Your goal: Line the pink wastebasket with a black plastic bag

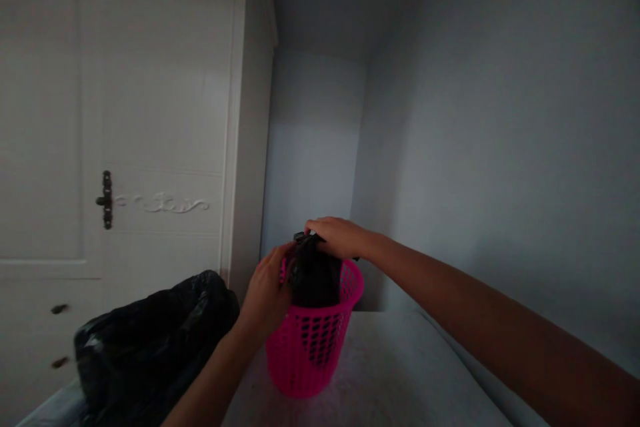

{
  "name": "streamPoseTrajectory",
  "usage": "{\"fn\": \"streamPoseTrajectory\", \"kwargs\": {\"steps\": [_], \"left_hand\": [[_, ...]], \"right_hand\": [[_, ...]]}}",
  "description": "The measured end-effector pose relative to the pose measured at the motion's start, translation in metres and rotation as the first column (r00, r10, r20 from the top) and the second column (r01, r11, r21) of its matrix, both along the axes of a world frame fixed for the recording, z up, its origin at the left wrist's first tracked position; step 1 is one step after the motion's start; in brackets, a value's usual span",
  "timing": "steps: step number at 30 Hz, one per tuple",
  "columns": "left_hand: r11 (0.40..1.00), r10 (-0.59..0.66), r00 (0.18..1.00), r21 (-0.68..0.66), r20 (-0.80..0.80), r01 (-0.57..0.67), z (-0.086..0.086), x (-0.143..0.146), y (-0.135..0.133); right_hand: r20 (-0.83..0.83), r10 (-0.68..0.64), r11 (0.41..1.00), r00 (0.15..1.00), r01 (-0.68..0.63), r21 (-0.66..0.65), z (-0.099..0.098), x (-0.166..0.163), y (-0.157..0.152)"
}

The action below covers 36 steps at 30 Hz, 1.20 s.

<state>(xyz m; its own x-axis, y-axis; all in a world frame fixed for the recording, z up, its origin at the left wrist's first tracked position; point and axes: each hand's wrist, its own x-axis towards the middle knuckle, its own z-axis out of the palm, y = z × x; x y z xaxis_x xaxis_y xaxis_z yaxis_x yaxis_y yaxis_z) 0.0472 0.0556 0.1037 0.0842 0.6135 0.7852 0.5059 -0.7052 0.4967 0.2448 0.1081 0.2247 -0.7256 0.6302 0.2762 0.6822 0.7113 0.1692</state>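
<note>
A pink plastic basket (306,353) with a perforated wall stands upright on a pale surface. Inside it is a black plastic bag (316,280), its top gathered up above the basket's rim; dark plastic also shows through the holes. My left hand (270,287) grips the bag's edge at the left of the rim, thumb and fingers closed. Over the far side, my right hand (337,237) pinches the top of the same bag from above. The fingertips of both hands are partly hidden by the plastic.
Left of the basket sits a larger black plastic bag (155,347), its mouth gaping. A white wardrobe (165,113) with dark handles rises behind it. A bluish-grey wall (500,147) borders the pale surface (395,373) on the right.
</note>
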Motion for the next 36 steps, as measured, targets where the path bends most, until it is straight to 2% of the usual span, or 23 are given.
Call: {"fn": "streamPoseTrajectory", "kwargs": {"steps": [3,5,7,9,12,15,18,21,23,25,27,28,30,32,36], "left_hand": [[0.959,-0.247,0.969,-0.143,0.017,0.246,0.019,0.01,0.021],[0.922,-0.309,0.951,-0.242,0.015,0.303,0.027,0.015,0.033],[0.936,-0.239,0.97,-0.276,-0.051,0.217,0.032,0.019,0.04],[0.962,-0.121,0.986,-0.259,-0.119,0.087,0.035,0.021,0.043],[0.971,-0.019,0.993,-0.241,-0.113,-0.009,0.037,0.017,0.043],[0.97,0.036,0.996,-0.236,-0.078,-0.054,0.038,0.006,0.042],[0.969,0.051,0.996,-0.239,-0.073,-0.067,0.036,-0.003,0.04],[0.976,0.122,0.978,-0.16,-0.17,-0.15,0.034,-0.001,0.035],[0.99,0.114,0.974,-0.059,-0.198,-0.128,0.034,0.007,0.031],[1.0,-0.018,0.984,-0.01,-0.179,0.017,0.036,0.016,0.027],[0.986,-0.166,0.974,-0.029,-0.155,0.164,0.039,0.022,0.024],[0.979,-0.201,0.969,-0.048,-0.14,0.196,0.04,0.023,0.024],[0.979,-0.192,0.977,-0.081,-0.094,0.185,0.042,0.018,0.025],[0.987,-0.123,0.992,-0.105,-0.025,0.12,0.041,0.007,0.028],[0.994,0.001,0.998,-0.106,0.069,0.007,0.038,-0.009,0.036]], "right_hand": [[-0.084,0.061,0.998,0.995,-0.063,-0.025,-0.007,-0.002,0.002],[-0.147,0.107,0.993,0.983,-0.113,-0.033,-0.008,0.002,0.003],[-0.183,0.146,0.987,0.972,-0.155,-0.036,-0.007,0.008,0.003],[-0.179,0.125,0.991,0.976,-0.133,-0.028,-0.009,0.016,0.001],[-0.161,-0.028,0.999,0.987,0.031,0.018,-0.018,0.032,-0.002],[-0.243,-0.126,0.99,0.962,0.139,0.036,-0.034,0.05,-0.001],[-0.403,-0.105,0.994,0.909,0.099,-0.035,-0.048,0.063,0.001],[-0.535,-0.094,0.994,0.84,0.048,-0.098,-0.056,0.063,-0.001],[-0.616,-0.08,0.994,0.784,0.018,-0.106,-0.057,0.056,-0.004],[-0.678,-0.069,0.992,0.732,-0.024,-0.127,-0.056,0.048,-0.008],[-0.702,-0.074,0.982,0.708,-0.072,-0.176,-0.054,0.043,-0.01],[-0.701,-0.073,0.975,0.71,-0.097,-0.199,-0.054,0.043,-0.01],[-0.692,-0.039,0.965,0.721,-0.154,-0.214,-0.056,0.045,-0.009],[-0.692,-0.007,0.958,0.722,-0.195,-0.213,-0.06,0.051,-0.006],[-0.709,-0.062,0.97,0.703,-0.124,-0.208,-0.067,0.057,-0.004]]}}
